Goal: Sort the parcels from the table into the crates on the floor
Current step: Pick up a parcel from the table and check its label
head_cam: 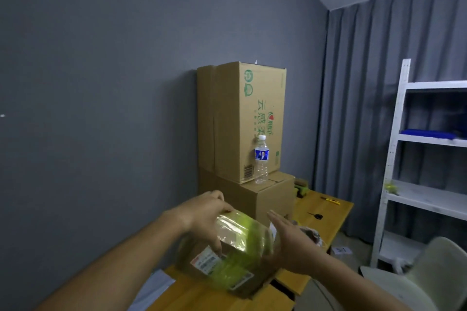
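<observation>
A cardboard parcel wrapped in yellow-green tape, with white shipping labels, is held up above the wooden table; it is blurred by motion. My left hand grips its upper left side, thumb over the top edge and fingers curled down the front face. My right hand presses flat against its right side with straight fingers. No crates are in view.
Two stacked cardboard boxes stand against the grey wall, with a water bottle on the lower one. A yellow knife and keys lie on the table. White shelving and a pale chair stand to the right.
</observation>
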`<state>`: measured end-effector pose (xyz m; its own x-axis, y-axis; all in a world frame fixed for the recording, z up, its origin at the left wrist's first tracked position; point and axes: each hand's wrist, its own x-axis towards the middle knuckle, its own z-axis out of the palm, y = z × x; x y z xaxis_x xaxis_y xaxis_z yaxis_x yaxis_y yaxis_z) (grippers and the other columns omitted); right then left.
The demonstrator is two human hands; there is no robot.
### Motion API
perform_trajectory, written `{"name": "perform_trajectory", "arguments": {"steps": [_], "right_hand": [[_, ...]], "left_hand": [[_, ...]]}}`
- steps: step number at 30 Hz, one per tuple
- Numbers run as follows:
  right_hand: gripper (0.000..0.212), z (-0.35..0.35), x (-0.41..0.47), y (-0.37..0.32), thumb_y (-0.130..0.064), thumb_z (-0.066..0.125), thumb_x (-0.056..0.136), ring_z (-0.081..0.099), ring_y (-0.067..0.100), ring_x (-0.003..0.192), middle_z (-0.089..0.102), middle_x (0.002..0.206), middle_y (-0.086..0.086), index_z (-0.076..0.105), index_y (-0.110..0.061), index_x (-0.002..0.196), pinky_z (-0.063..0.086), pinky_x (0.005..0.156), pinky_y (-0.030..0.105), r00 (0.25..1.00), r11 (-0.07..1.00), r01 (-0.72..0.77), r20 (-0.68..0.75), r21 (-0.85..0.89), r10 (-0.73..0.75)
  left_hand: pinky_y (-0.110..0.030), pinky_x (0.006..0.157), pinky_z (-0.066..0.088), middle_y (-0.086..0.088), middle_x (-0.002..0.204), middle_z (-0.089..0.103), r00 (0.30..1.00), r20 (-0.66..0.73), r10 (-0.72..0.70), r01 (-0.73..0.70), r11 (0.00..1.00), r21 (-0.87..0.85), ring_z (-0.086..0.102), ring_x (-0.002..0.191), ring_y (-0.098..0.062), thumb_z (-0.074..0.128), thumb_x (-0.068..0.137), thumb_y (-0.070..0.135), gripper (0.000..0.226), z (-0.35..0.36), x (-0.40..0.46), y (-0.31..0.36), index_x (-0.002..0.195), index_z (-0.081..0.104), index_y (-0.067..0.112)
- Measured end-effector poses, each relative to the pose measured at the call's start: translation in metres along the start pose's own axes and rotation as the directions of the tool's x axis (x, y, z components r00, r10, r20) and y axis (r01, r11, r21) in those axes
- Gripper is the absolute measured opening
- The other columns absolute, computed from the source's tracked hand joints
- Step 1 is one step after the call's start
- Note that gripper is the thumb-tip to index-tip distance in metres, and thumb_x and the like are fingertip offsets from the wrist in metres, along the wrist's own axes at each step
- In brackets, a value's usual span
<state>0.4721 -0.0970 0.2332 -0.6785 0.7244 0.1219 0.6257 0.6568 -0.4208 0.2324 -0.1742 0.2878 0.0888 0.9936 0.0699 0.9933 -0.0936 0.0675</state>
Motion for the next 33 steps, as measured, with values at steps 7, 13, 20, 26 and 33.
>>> {"name": "perform_trajectory", "arguments": {"steps": [7,13,20,26,33], "right_hand": [[0.110,0.009,-0.013,0.015,-0.050,0.084,0.069,0.041,0.014,0.134,0.028,0.154,-0.011,0.019,-0.037,0.156,0.042,0.108,0.031,0.989,0.983,0.139,0.035,0.118,-0.144],[0.078,0.009,-0.021,0.019,-0.038,0.087,0.068,0.057,0.004,0.112,0.050,0.127,-0.020,0.036,-0.065,0.121,0.056,0.094,0.030,0.984,0.924,0.178,-0.032,0.337,-0.178],[0.055,0.006,-0.032,0.015,-0.016,0.086,0.079,0.071,0.006,0.100,0.072,0.113,-0.007,0.054,-0.045,0.114,0.061,0.081,0.027,0.998,0.771,0.055,-0.030,0.635,-0.047],[0.057,0.012,-0.039,0.002,-0.019,0.085,0.080,0.068,0.009,0.103,0.066,0.121,-0.008,0.053,-0.042,0.121,0.059,0.074,0.023,0.996,0.647,-0.037,-0.027,0.761,0.088],[0.064,0.029,-0.039,-0.022,-0.026,0.085,0.078,0.071,0.017,0.111,0.073,0.121,-0.006,0.058,-0.028,0.136,0.055,0.099,0.049,0.980,0.521,-0.025,-0.083,0.853,0.183]], "left_hand": [[-0.033,0.098,0.047,0.011,0.125,0.040,0.988,0.092,0.121,-0.134,0.980,0.145,0.041,0.118,-0.011,0.090,0.058,0.044,0.094,-0.025,0.015,0.047,0.141,0.047,0.034],[-0.033,0.113,0.038,0.014,0.149,0.036,0.992,0.020,0.125,-0.126,0.991,0.048,0.034,0.135,-0.008,0.089,0.064,0.045,0.099,-0.035,0.004,0.048,0.148,0.038,0.037],[-0.042,0.118,0.034,0.003,0.163,0.027,0.969,-0.157,-0.191,0.040,0.749,-0.661,0.031,0.148,-0.019,0.087,0.053,0.067,0.132,0.005,-0.013,0.005,0.158,0.014,0.037],[-0.047,0.105,0.049,-0.004,0.134,0.064,0.936,-0.029,-0.350,0.005,0.097,-0.995,0.064,0.119,-0.023,0.095,0.040,0.061,0.132,0.079,-0.026,-0.006,0.153,0.033,0.030],[-0.040,0.084,0.060,-0.014,0.119,0.072,0.985,0.007,-0.174,-0.011,-0.101,-0.995,0.070,0.109,-0.030,0.098,0.041,0.051,0.097,0.110,-0.045,-0.014,0.126,0.067,0.015]]}}
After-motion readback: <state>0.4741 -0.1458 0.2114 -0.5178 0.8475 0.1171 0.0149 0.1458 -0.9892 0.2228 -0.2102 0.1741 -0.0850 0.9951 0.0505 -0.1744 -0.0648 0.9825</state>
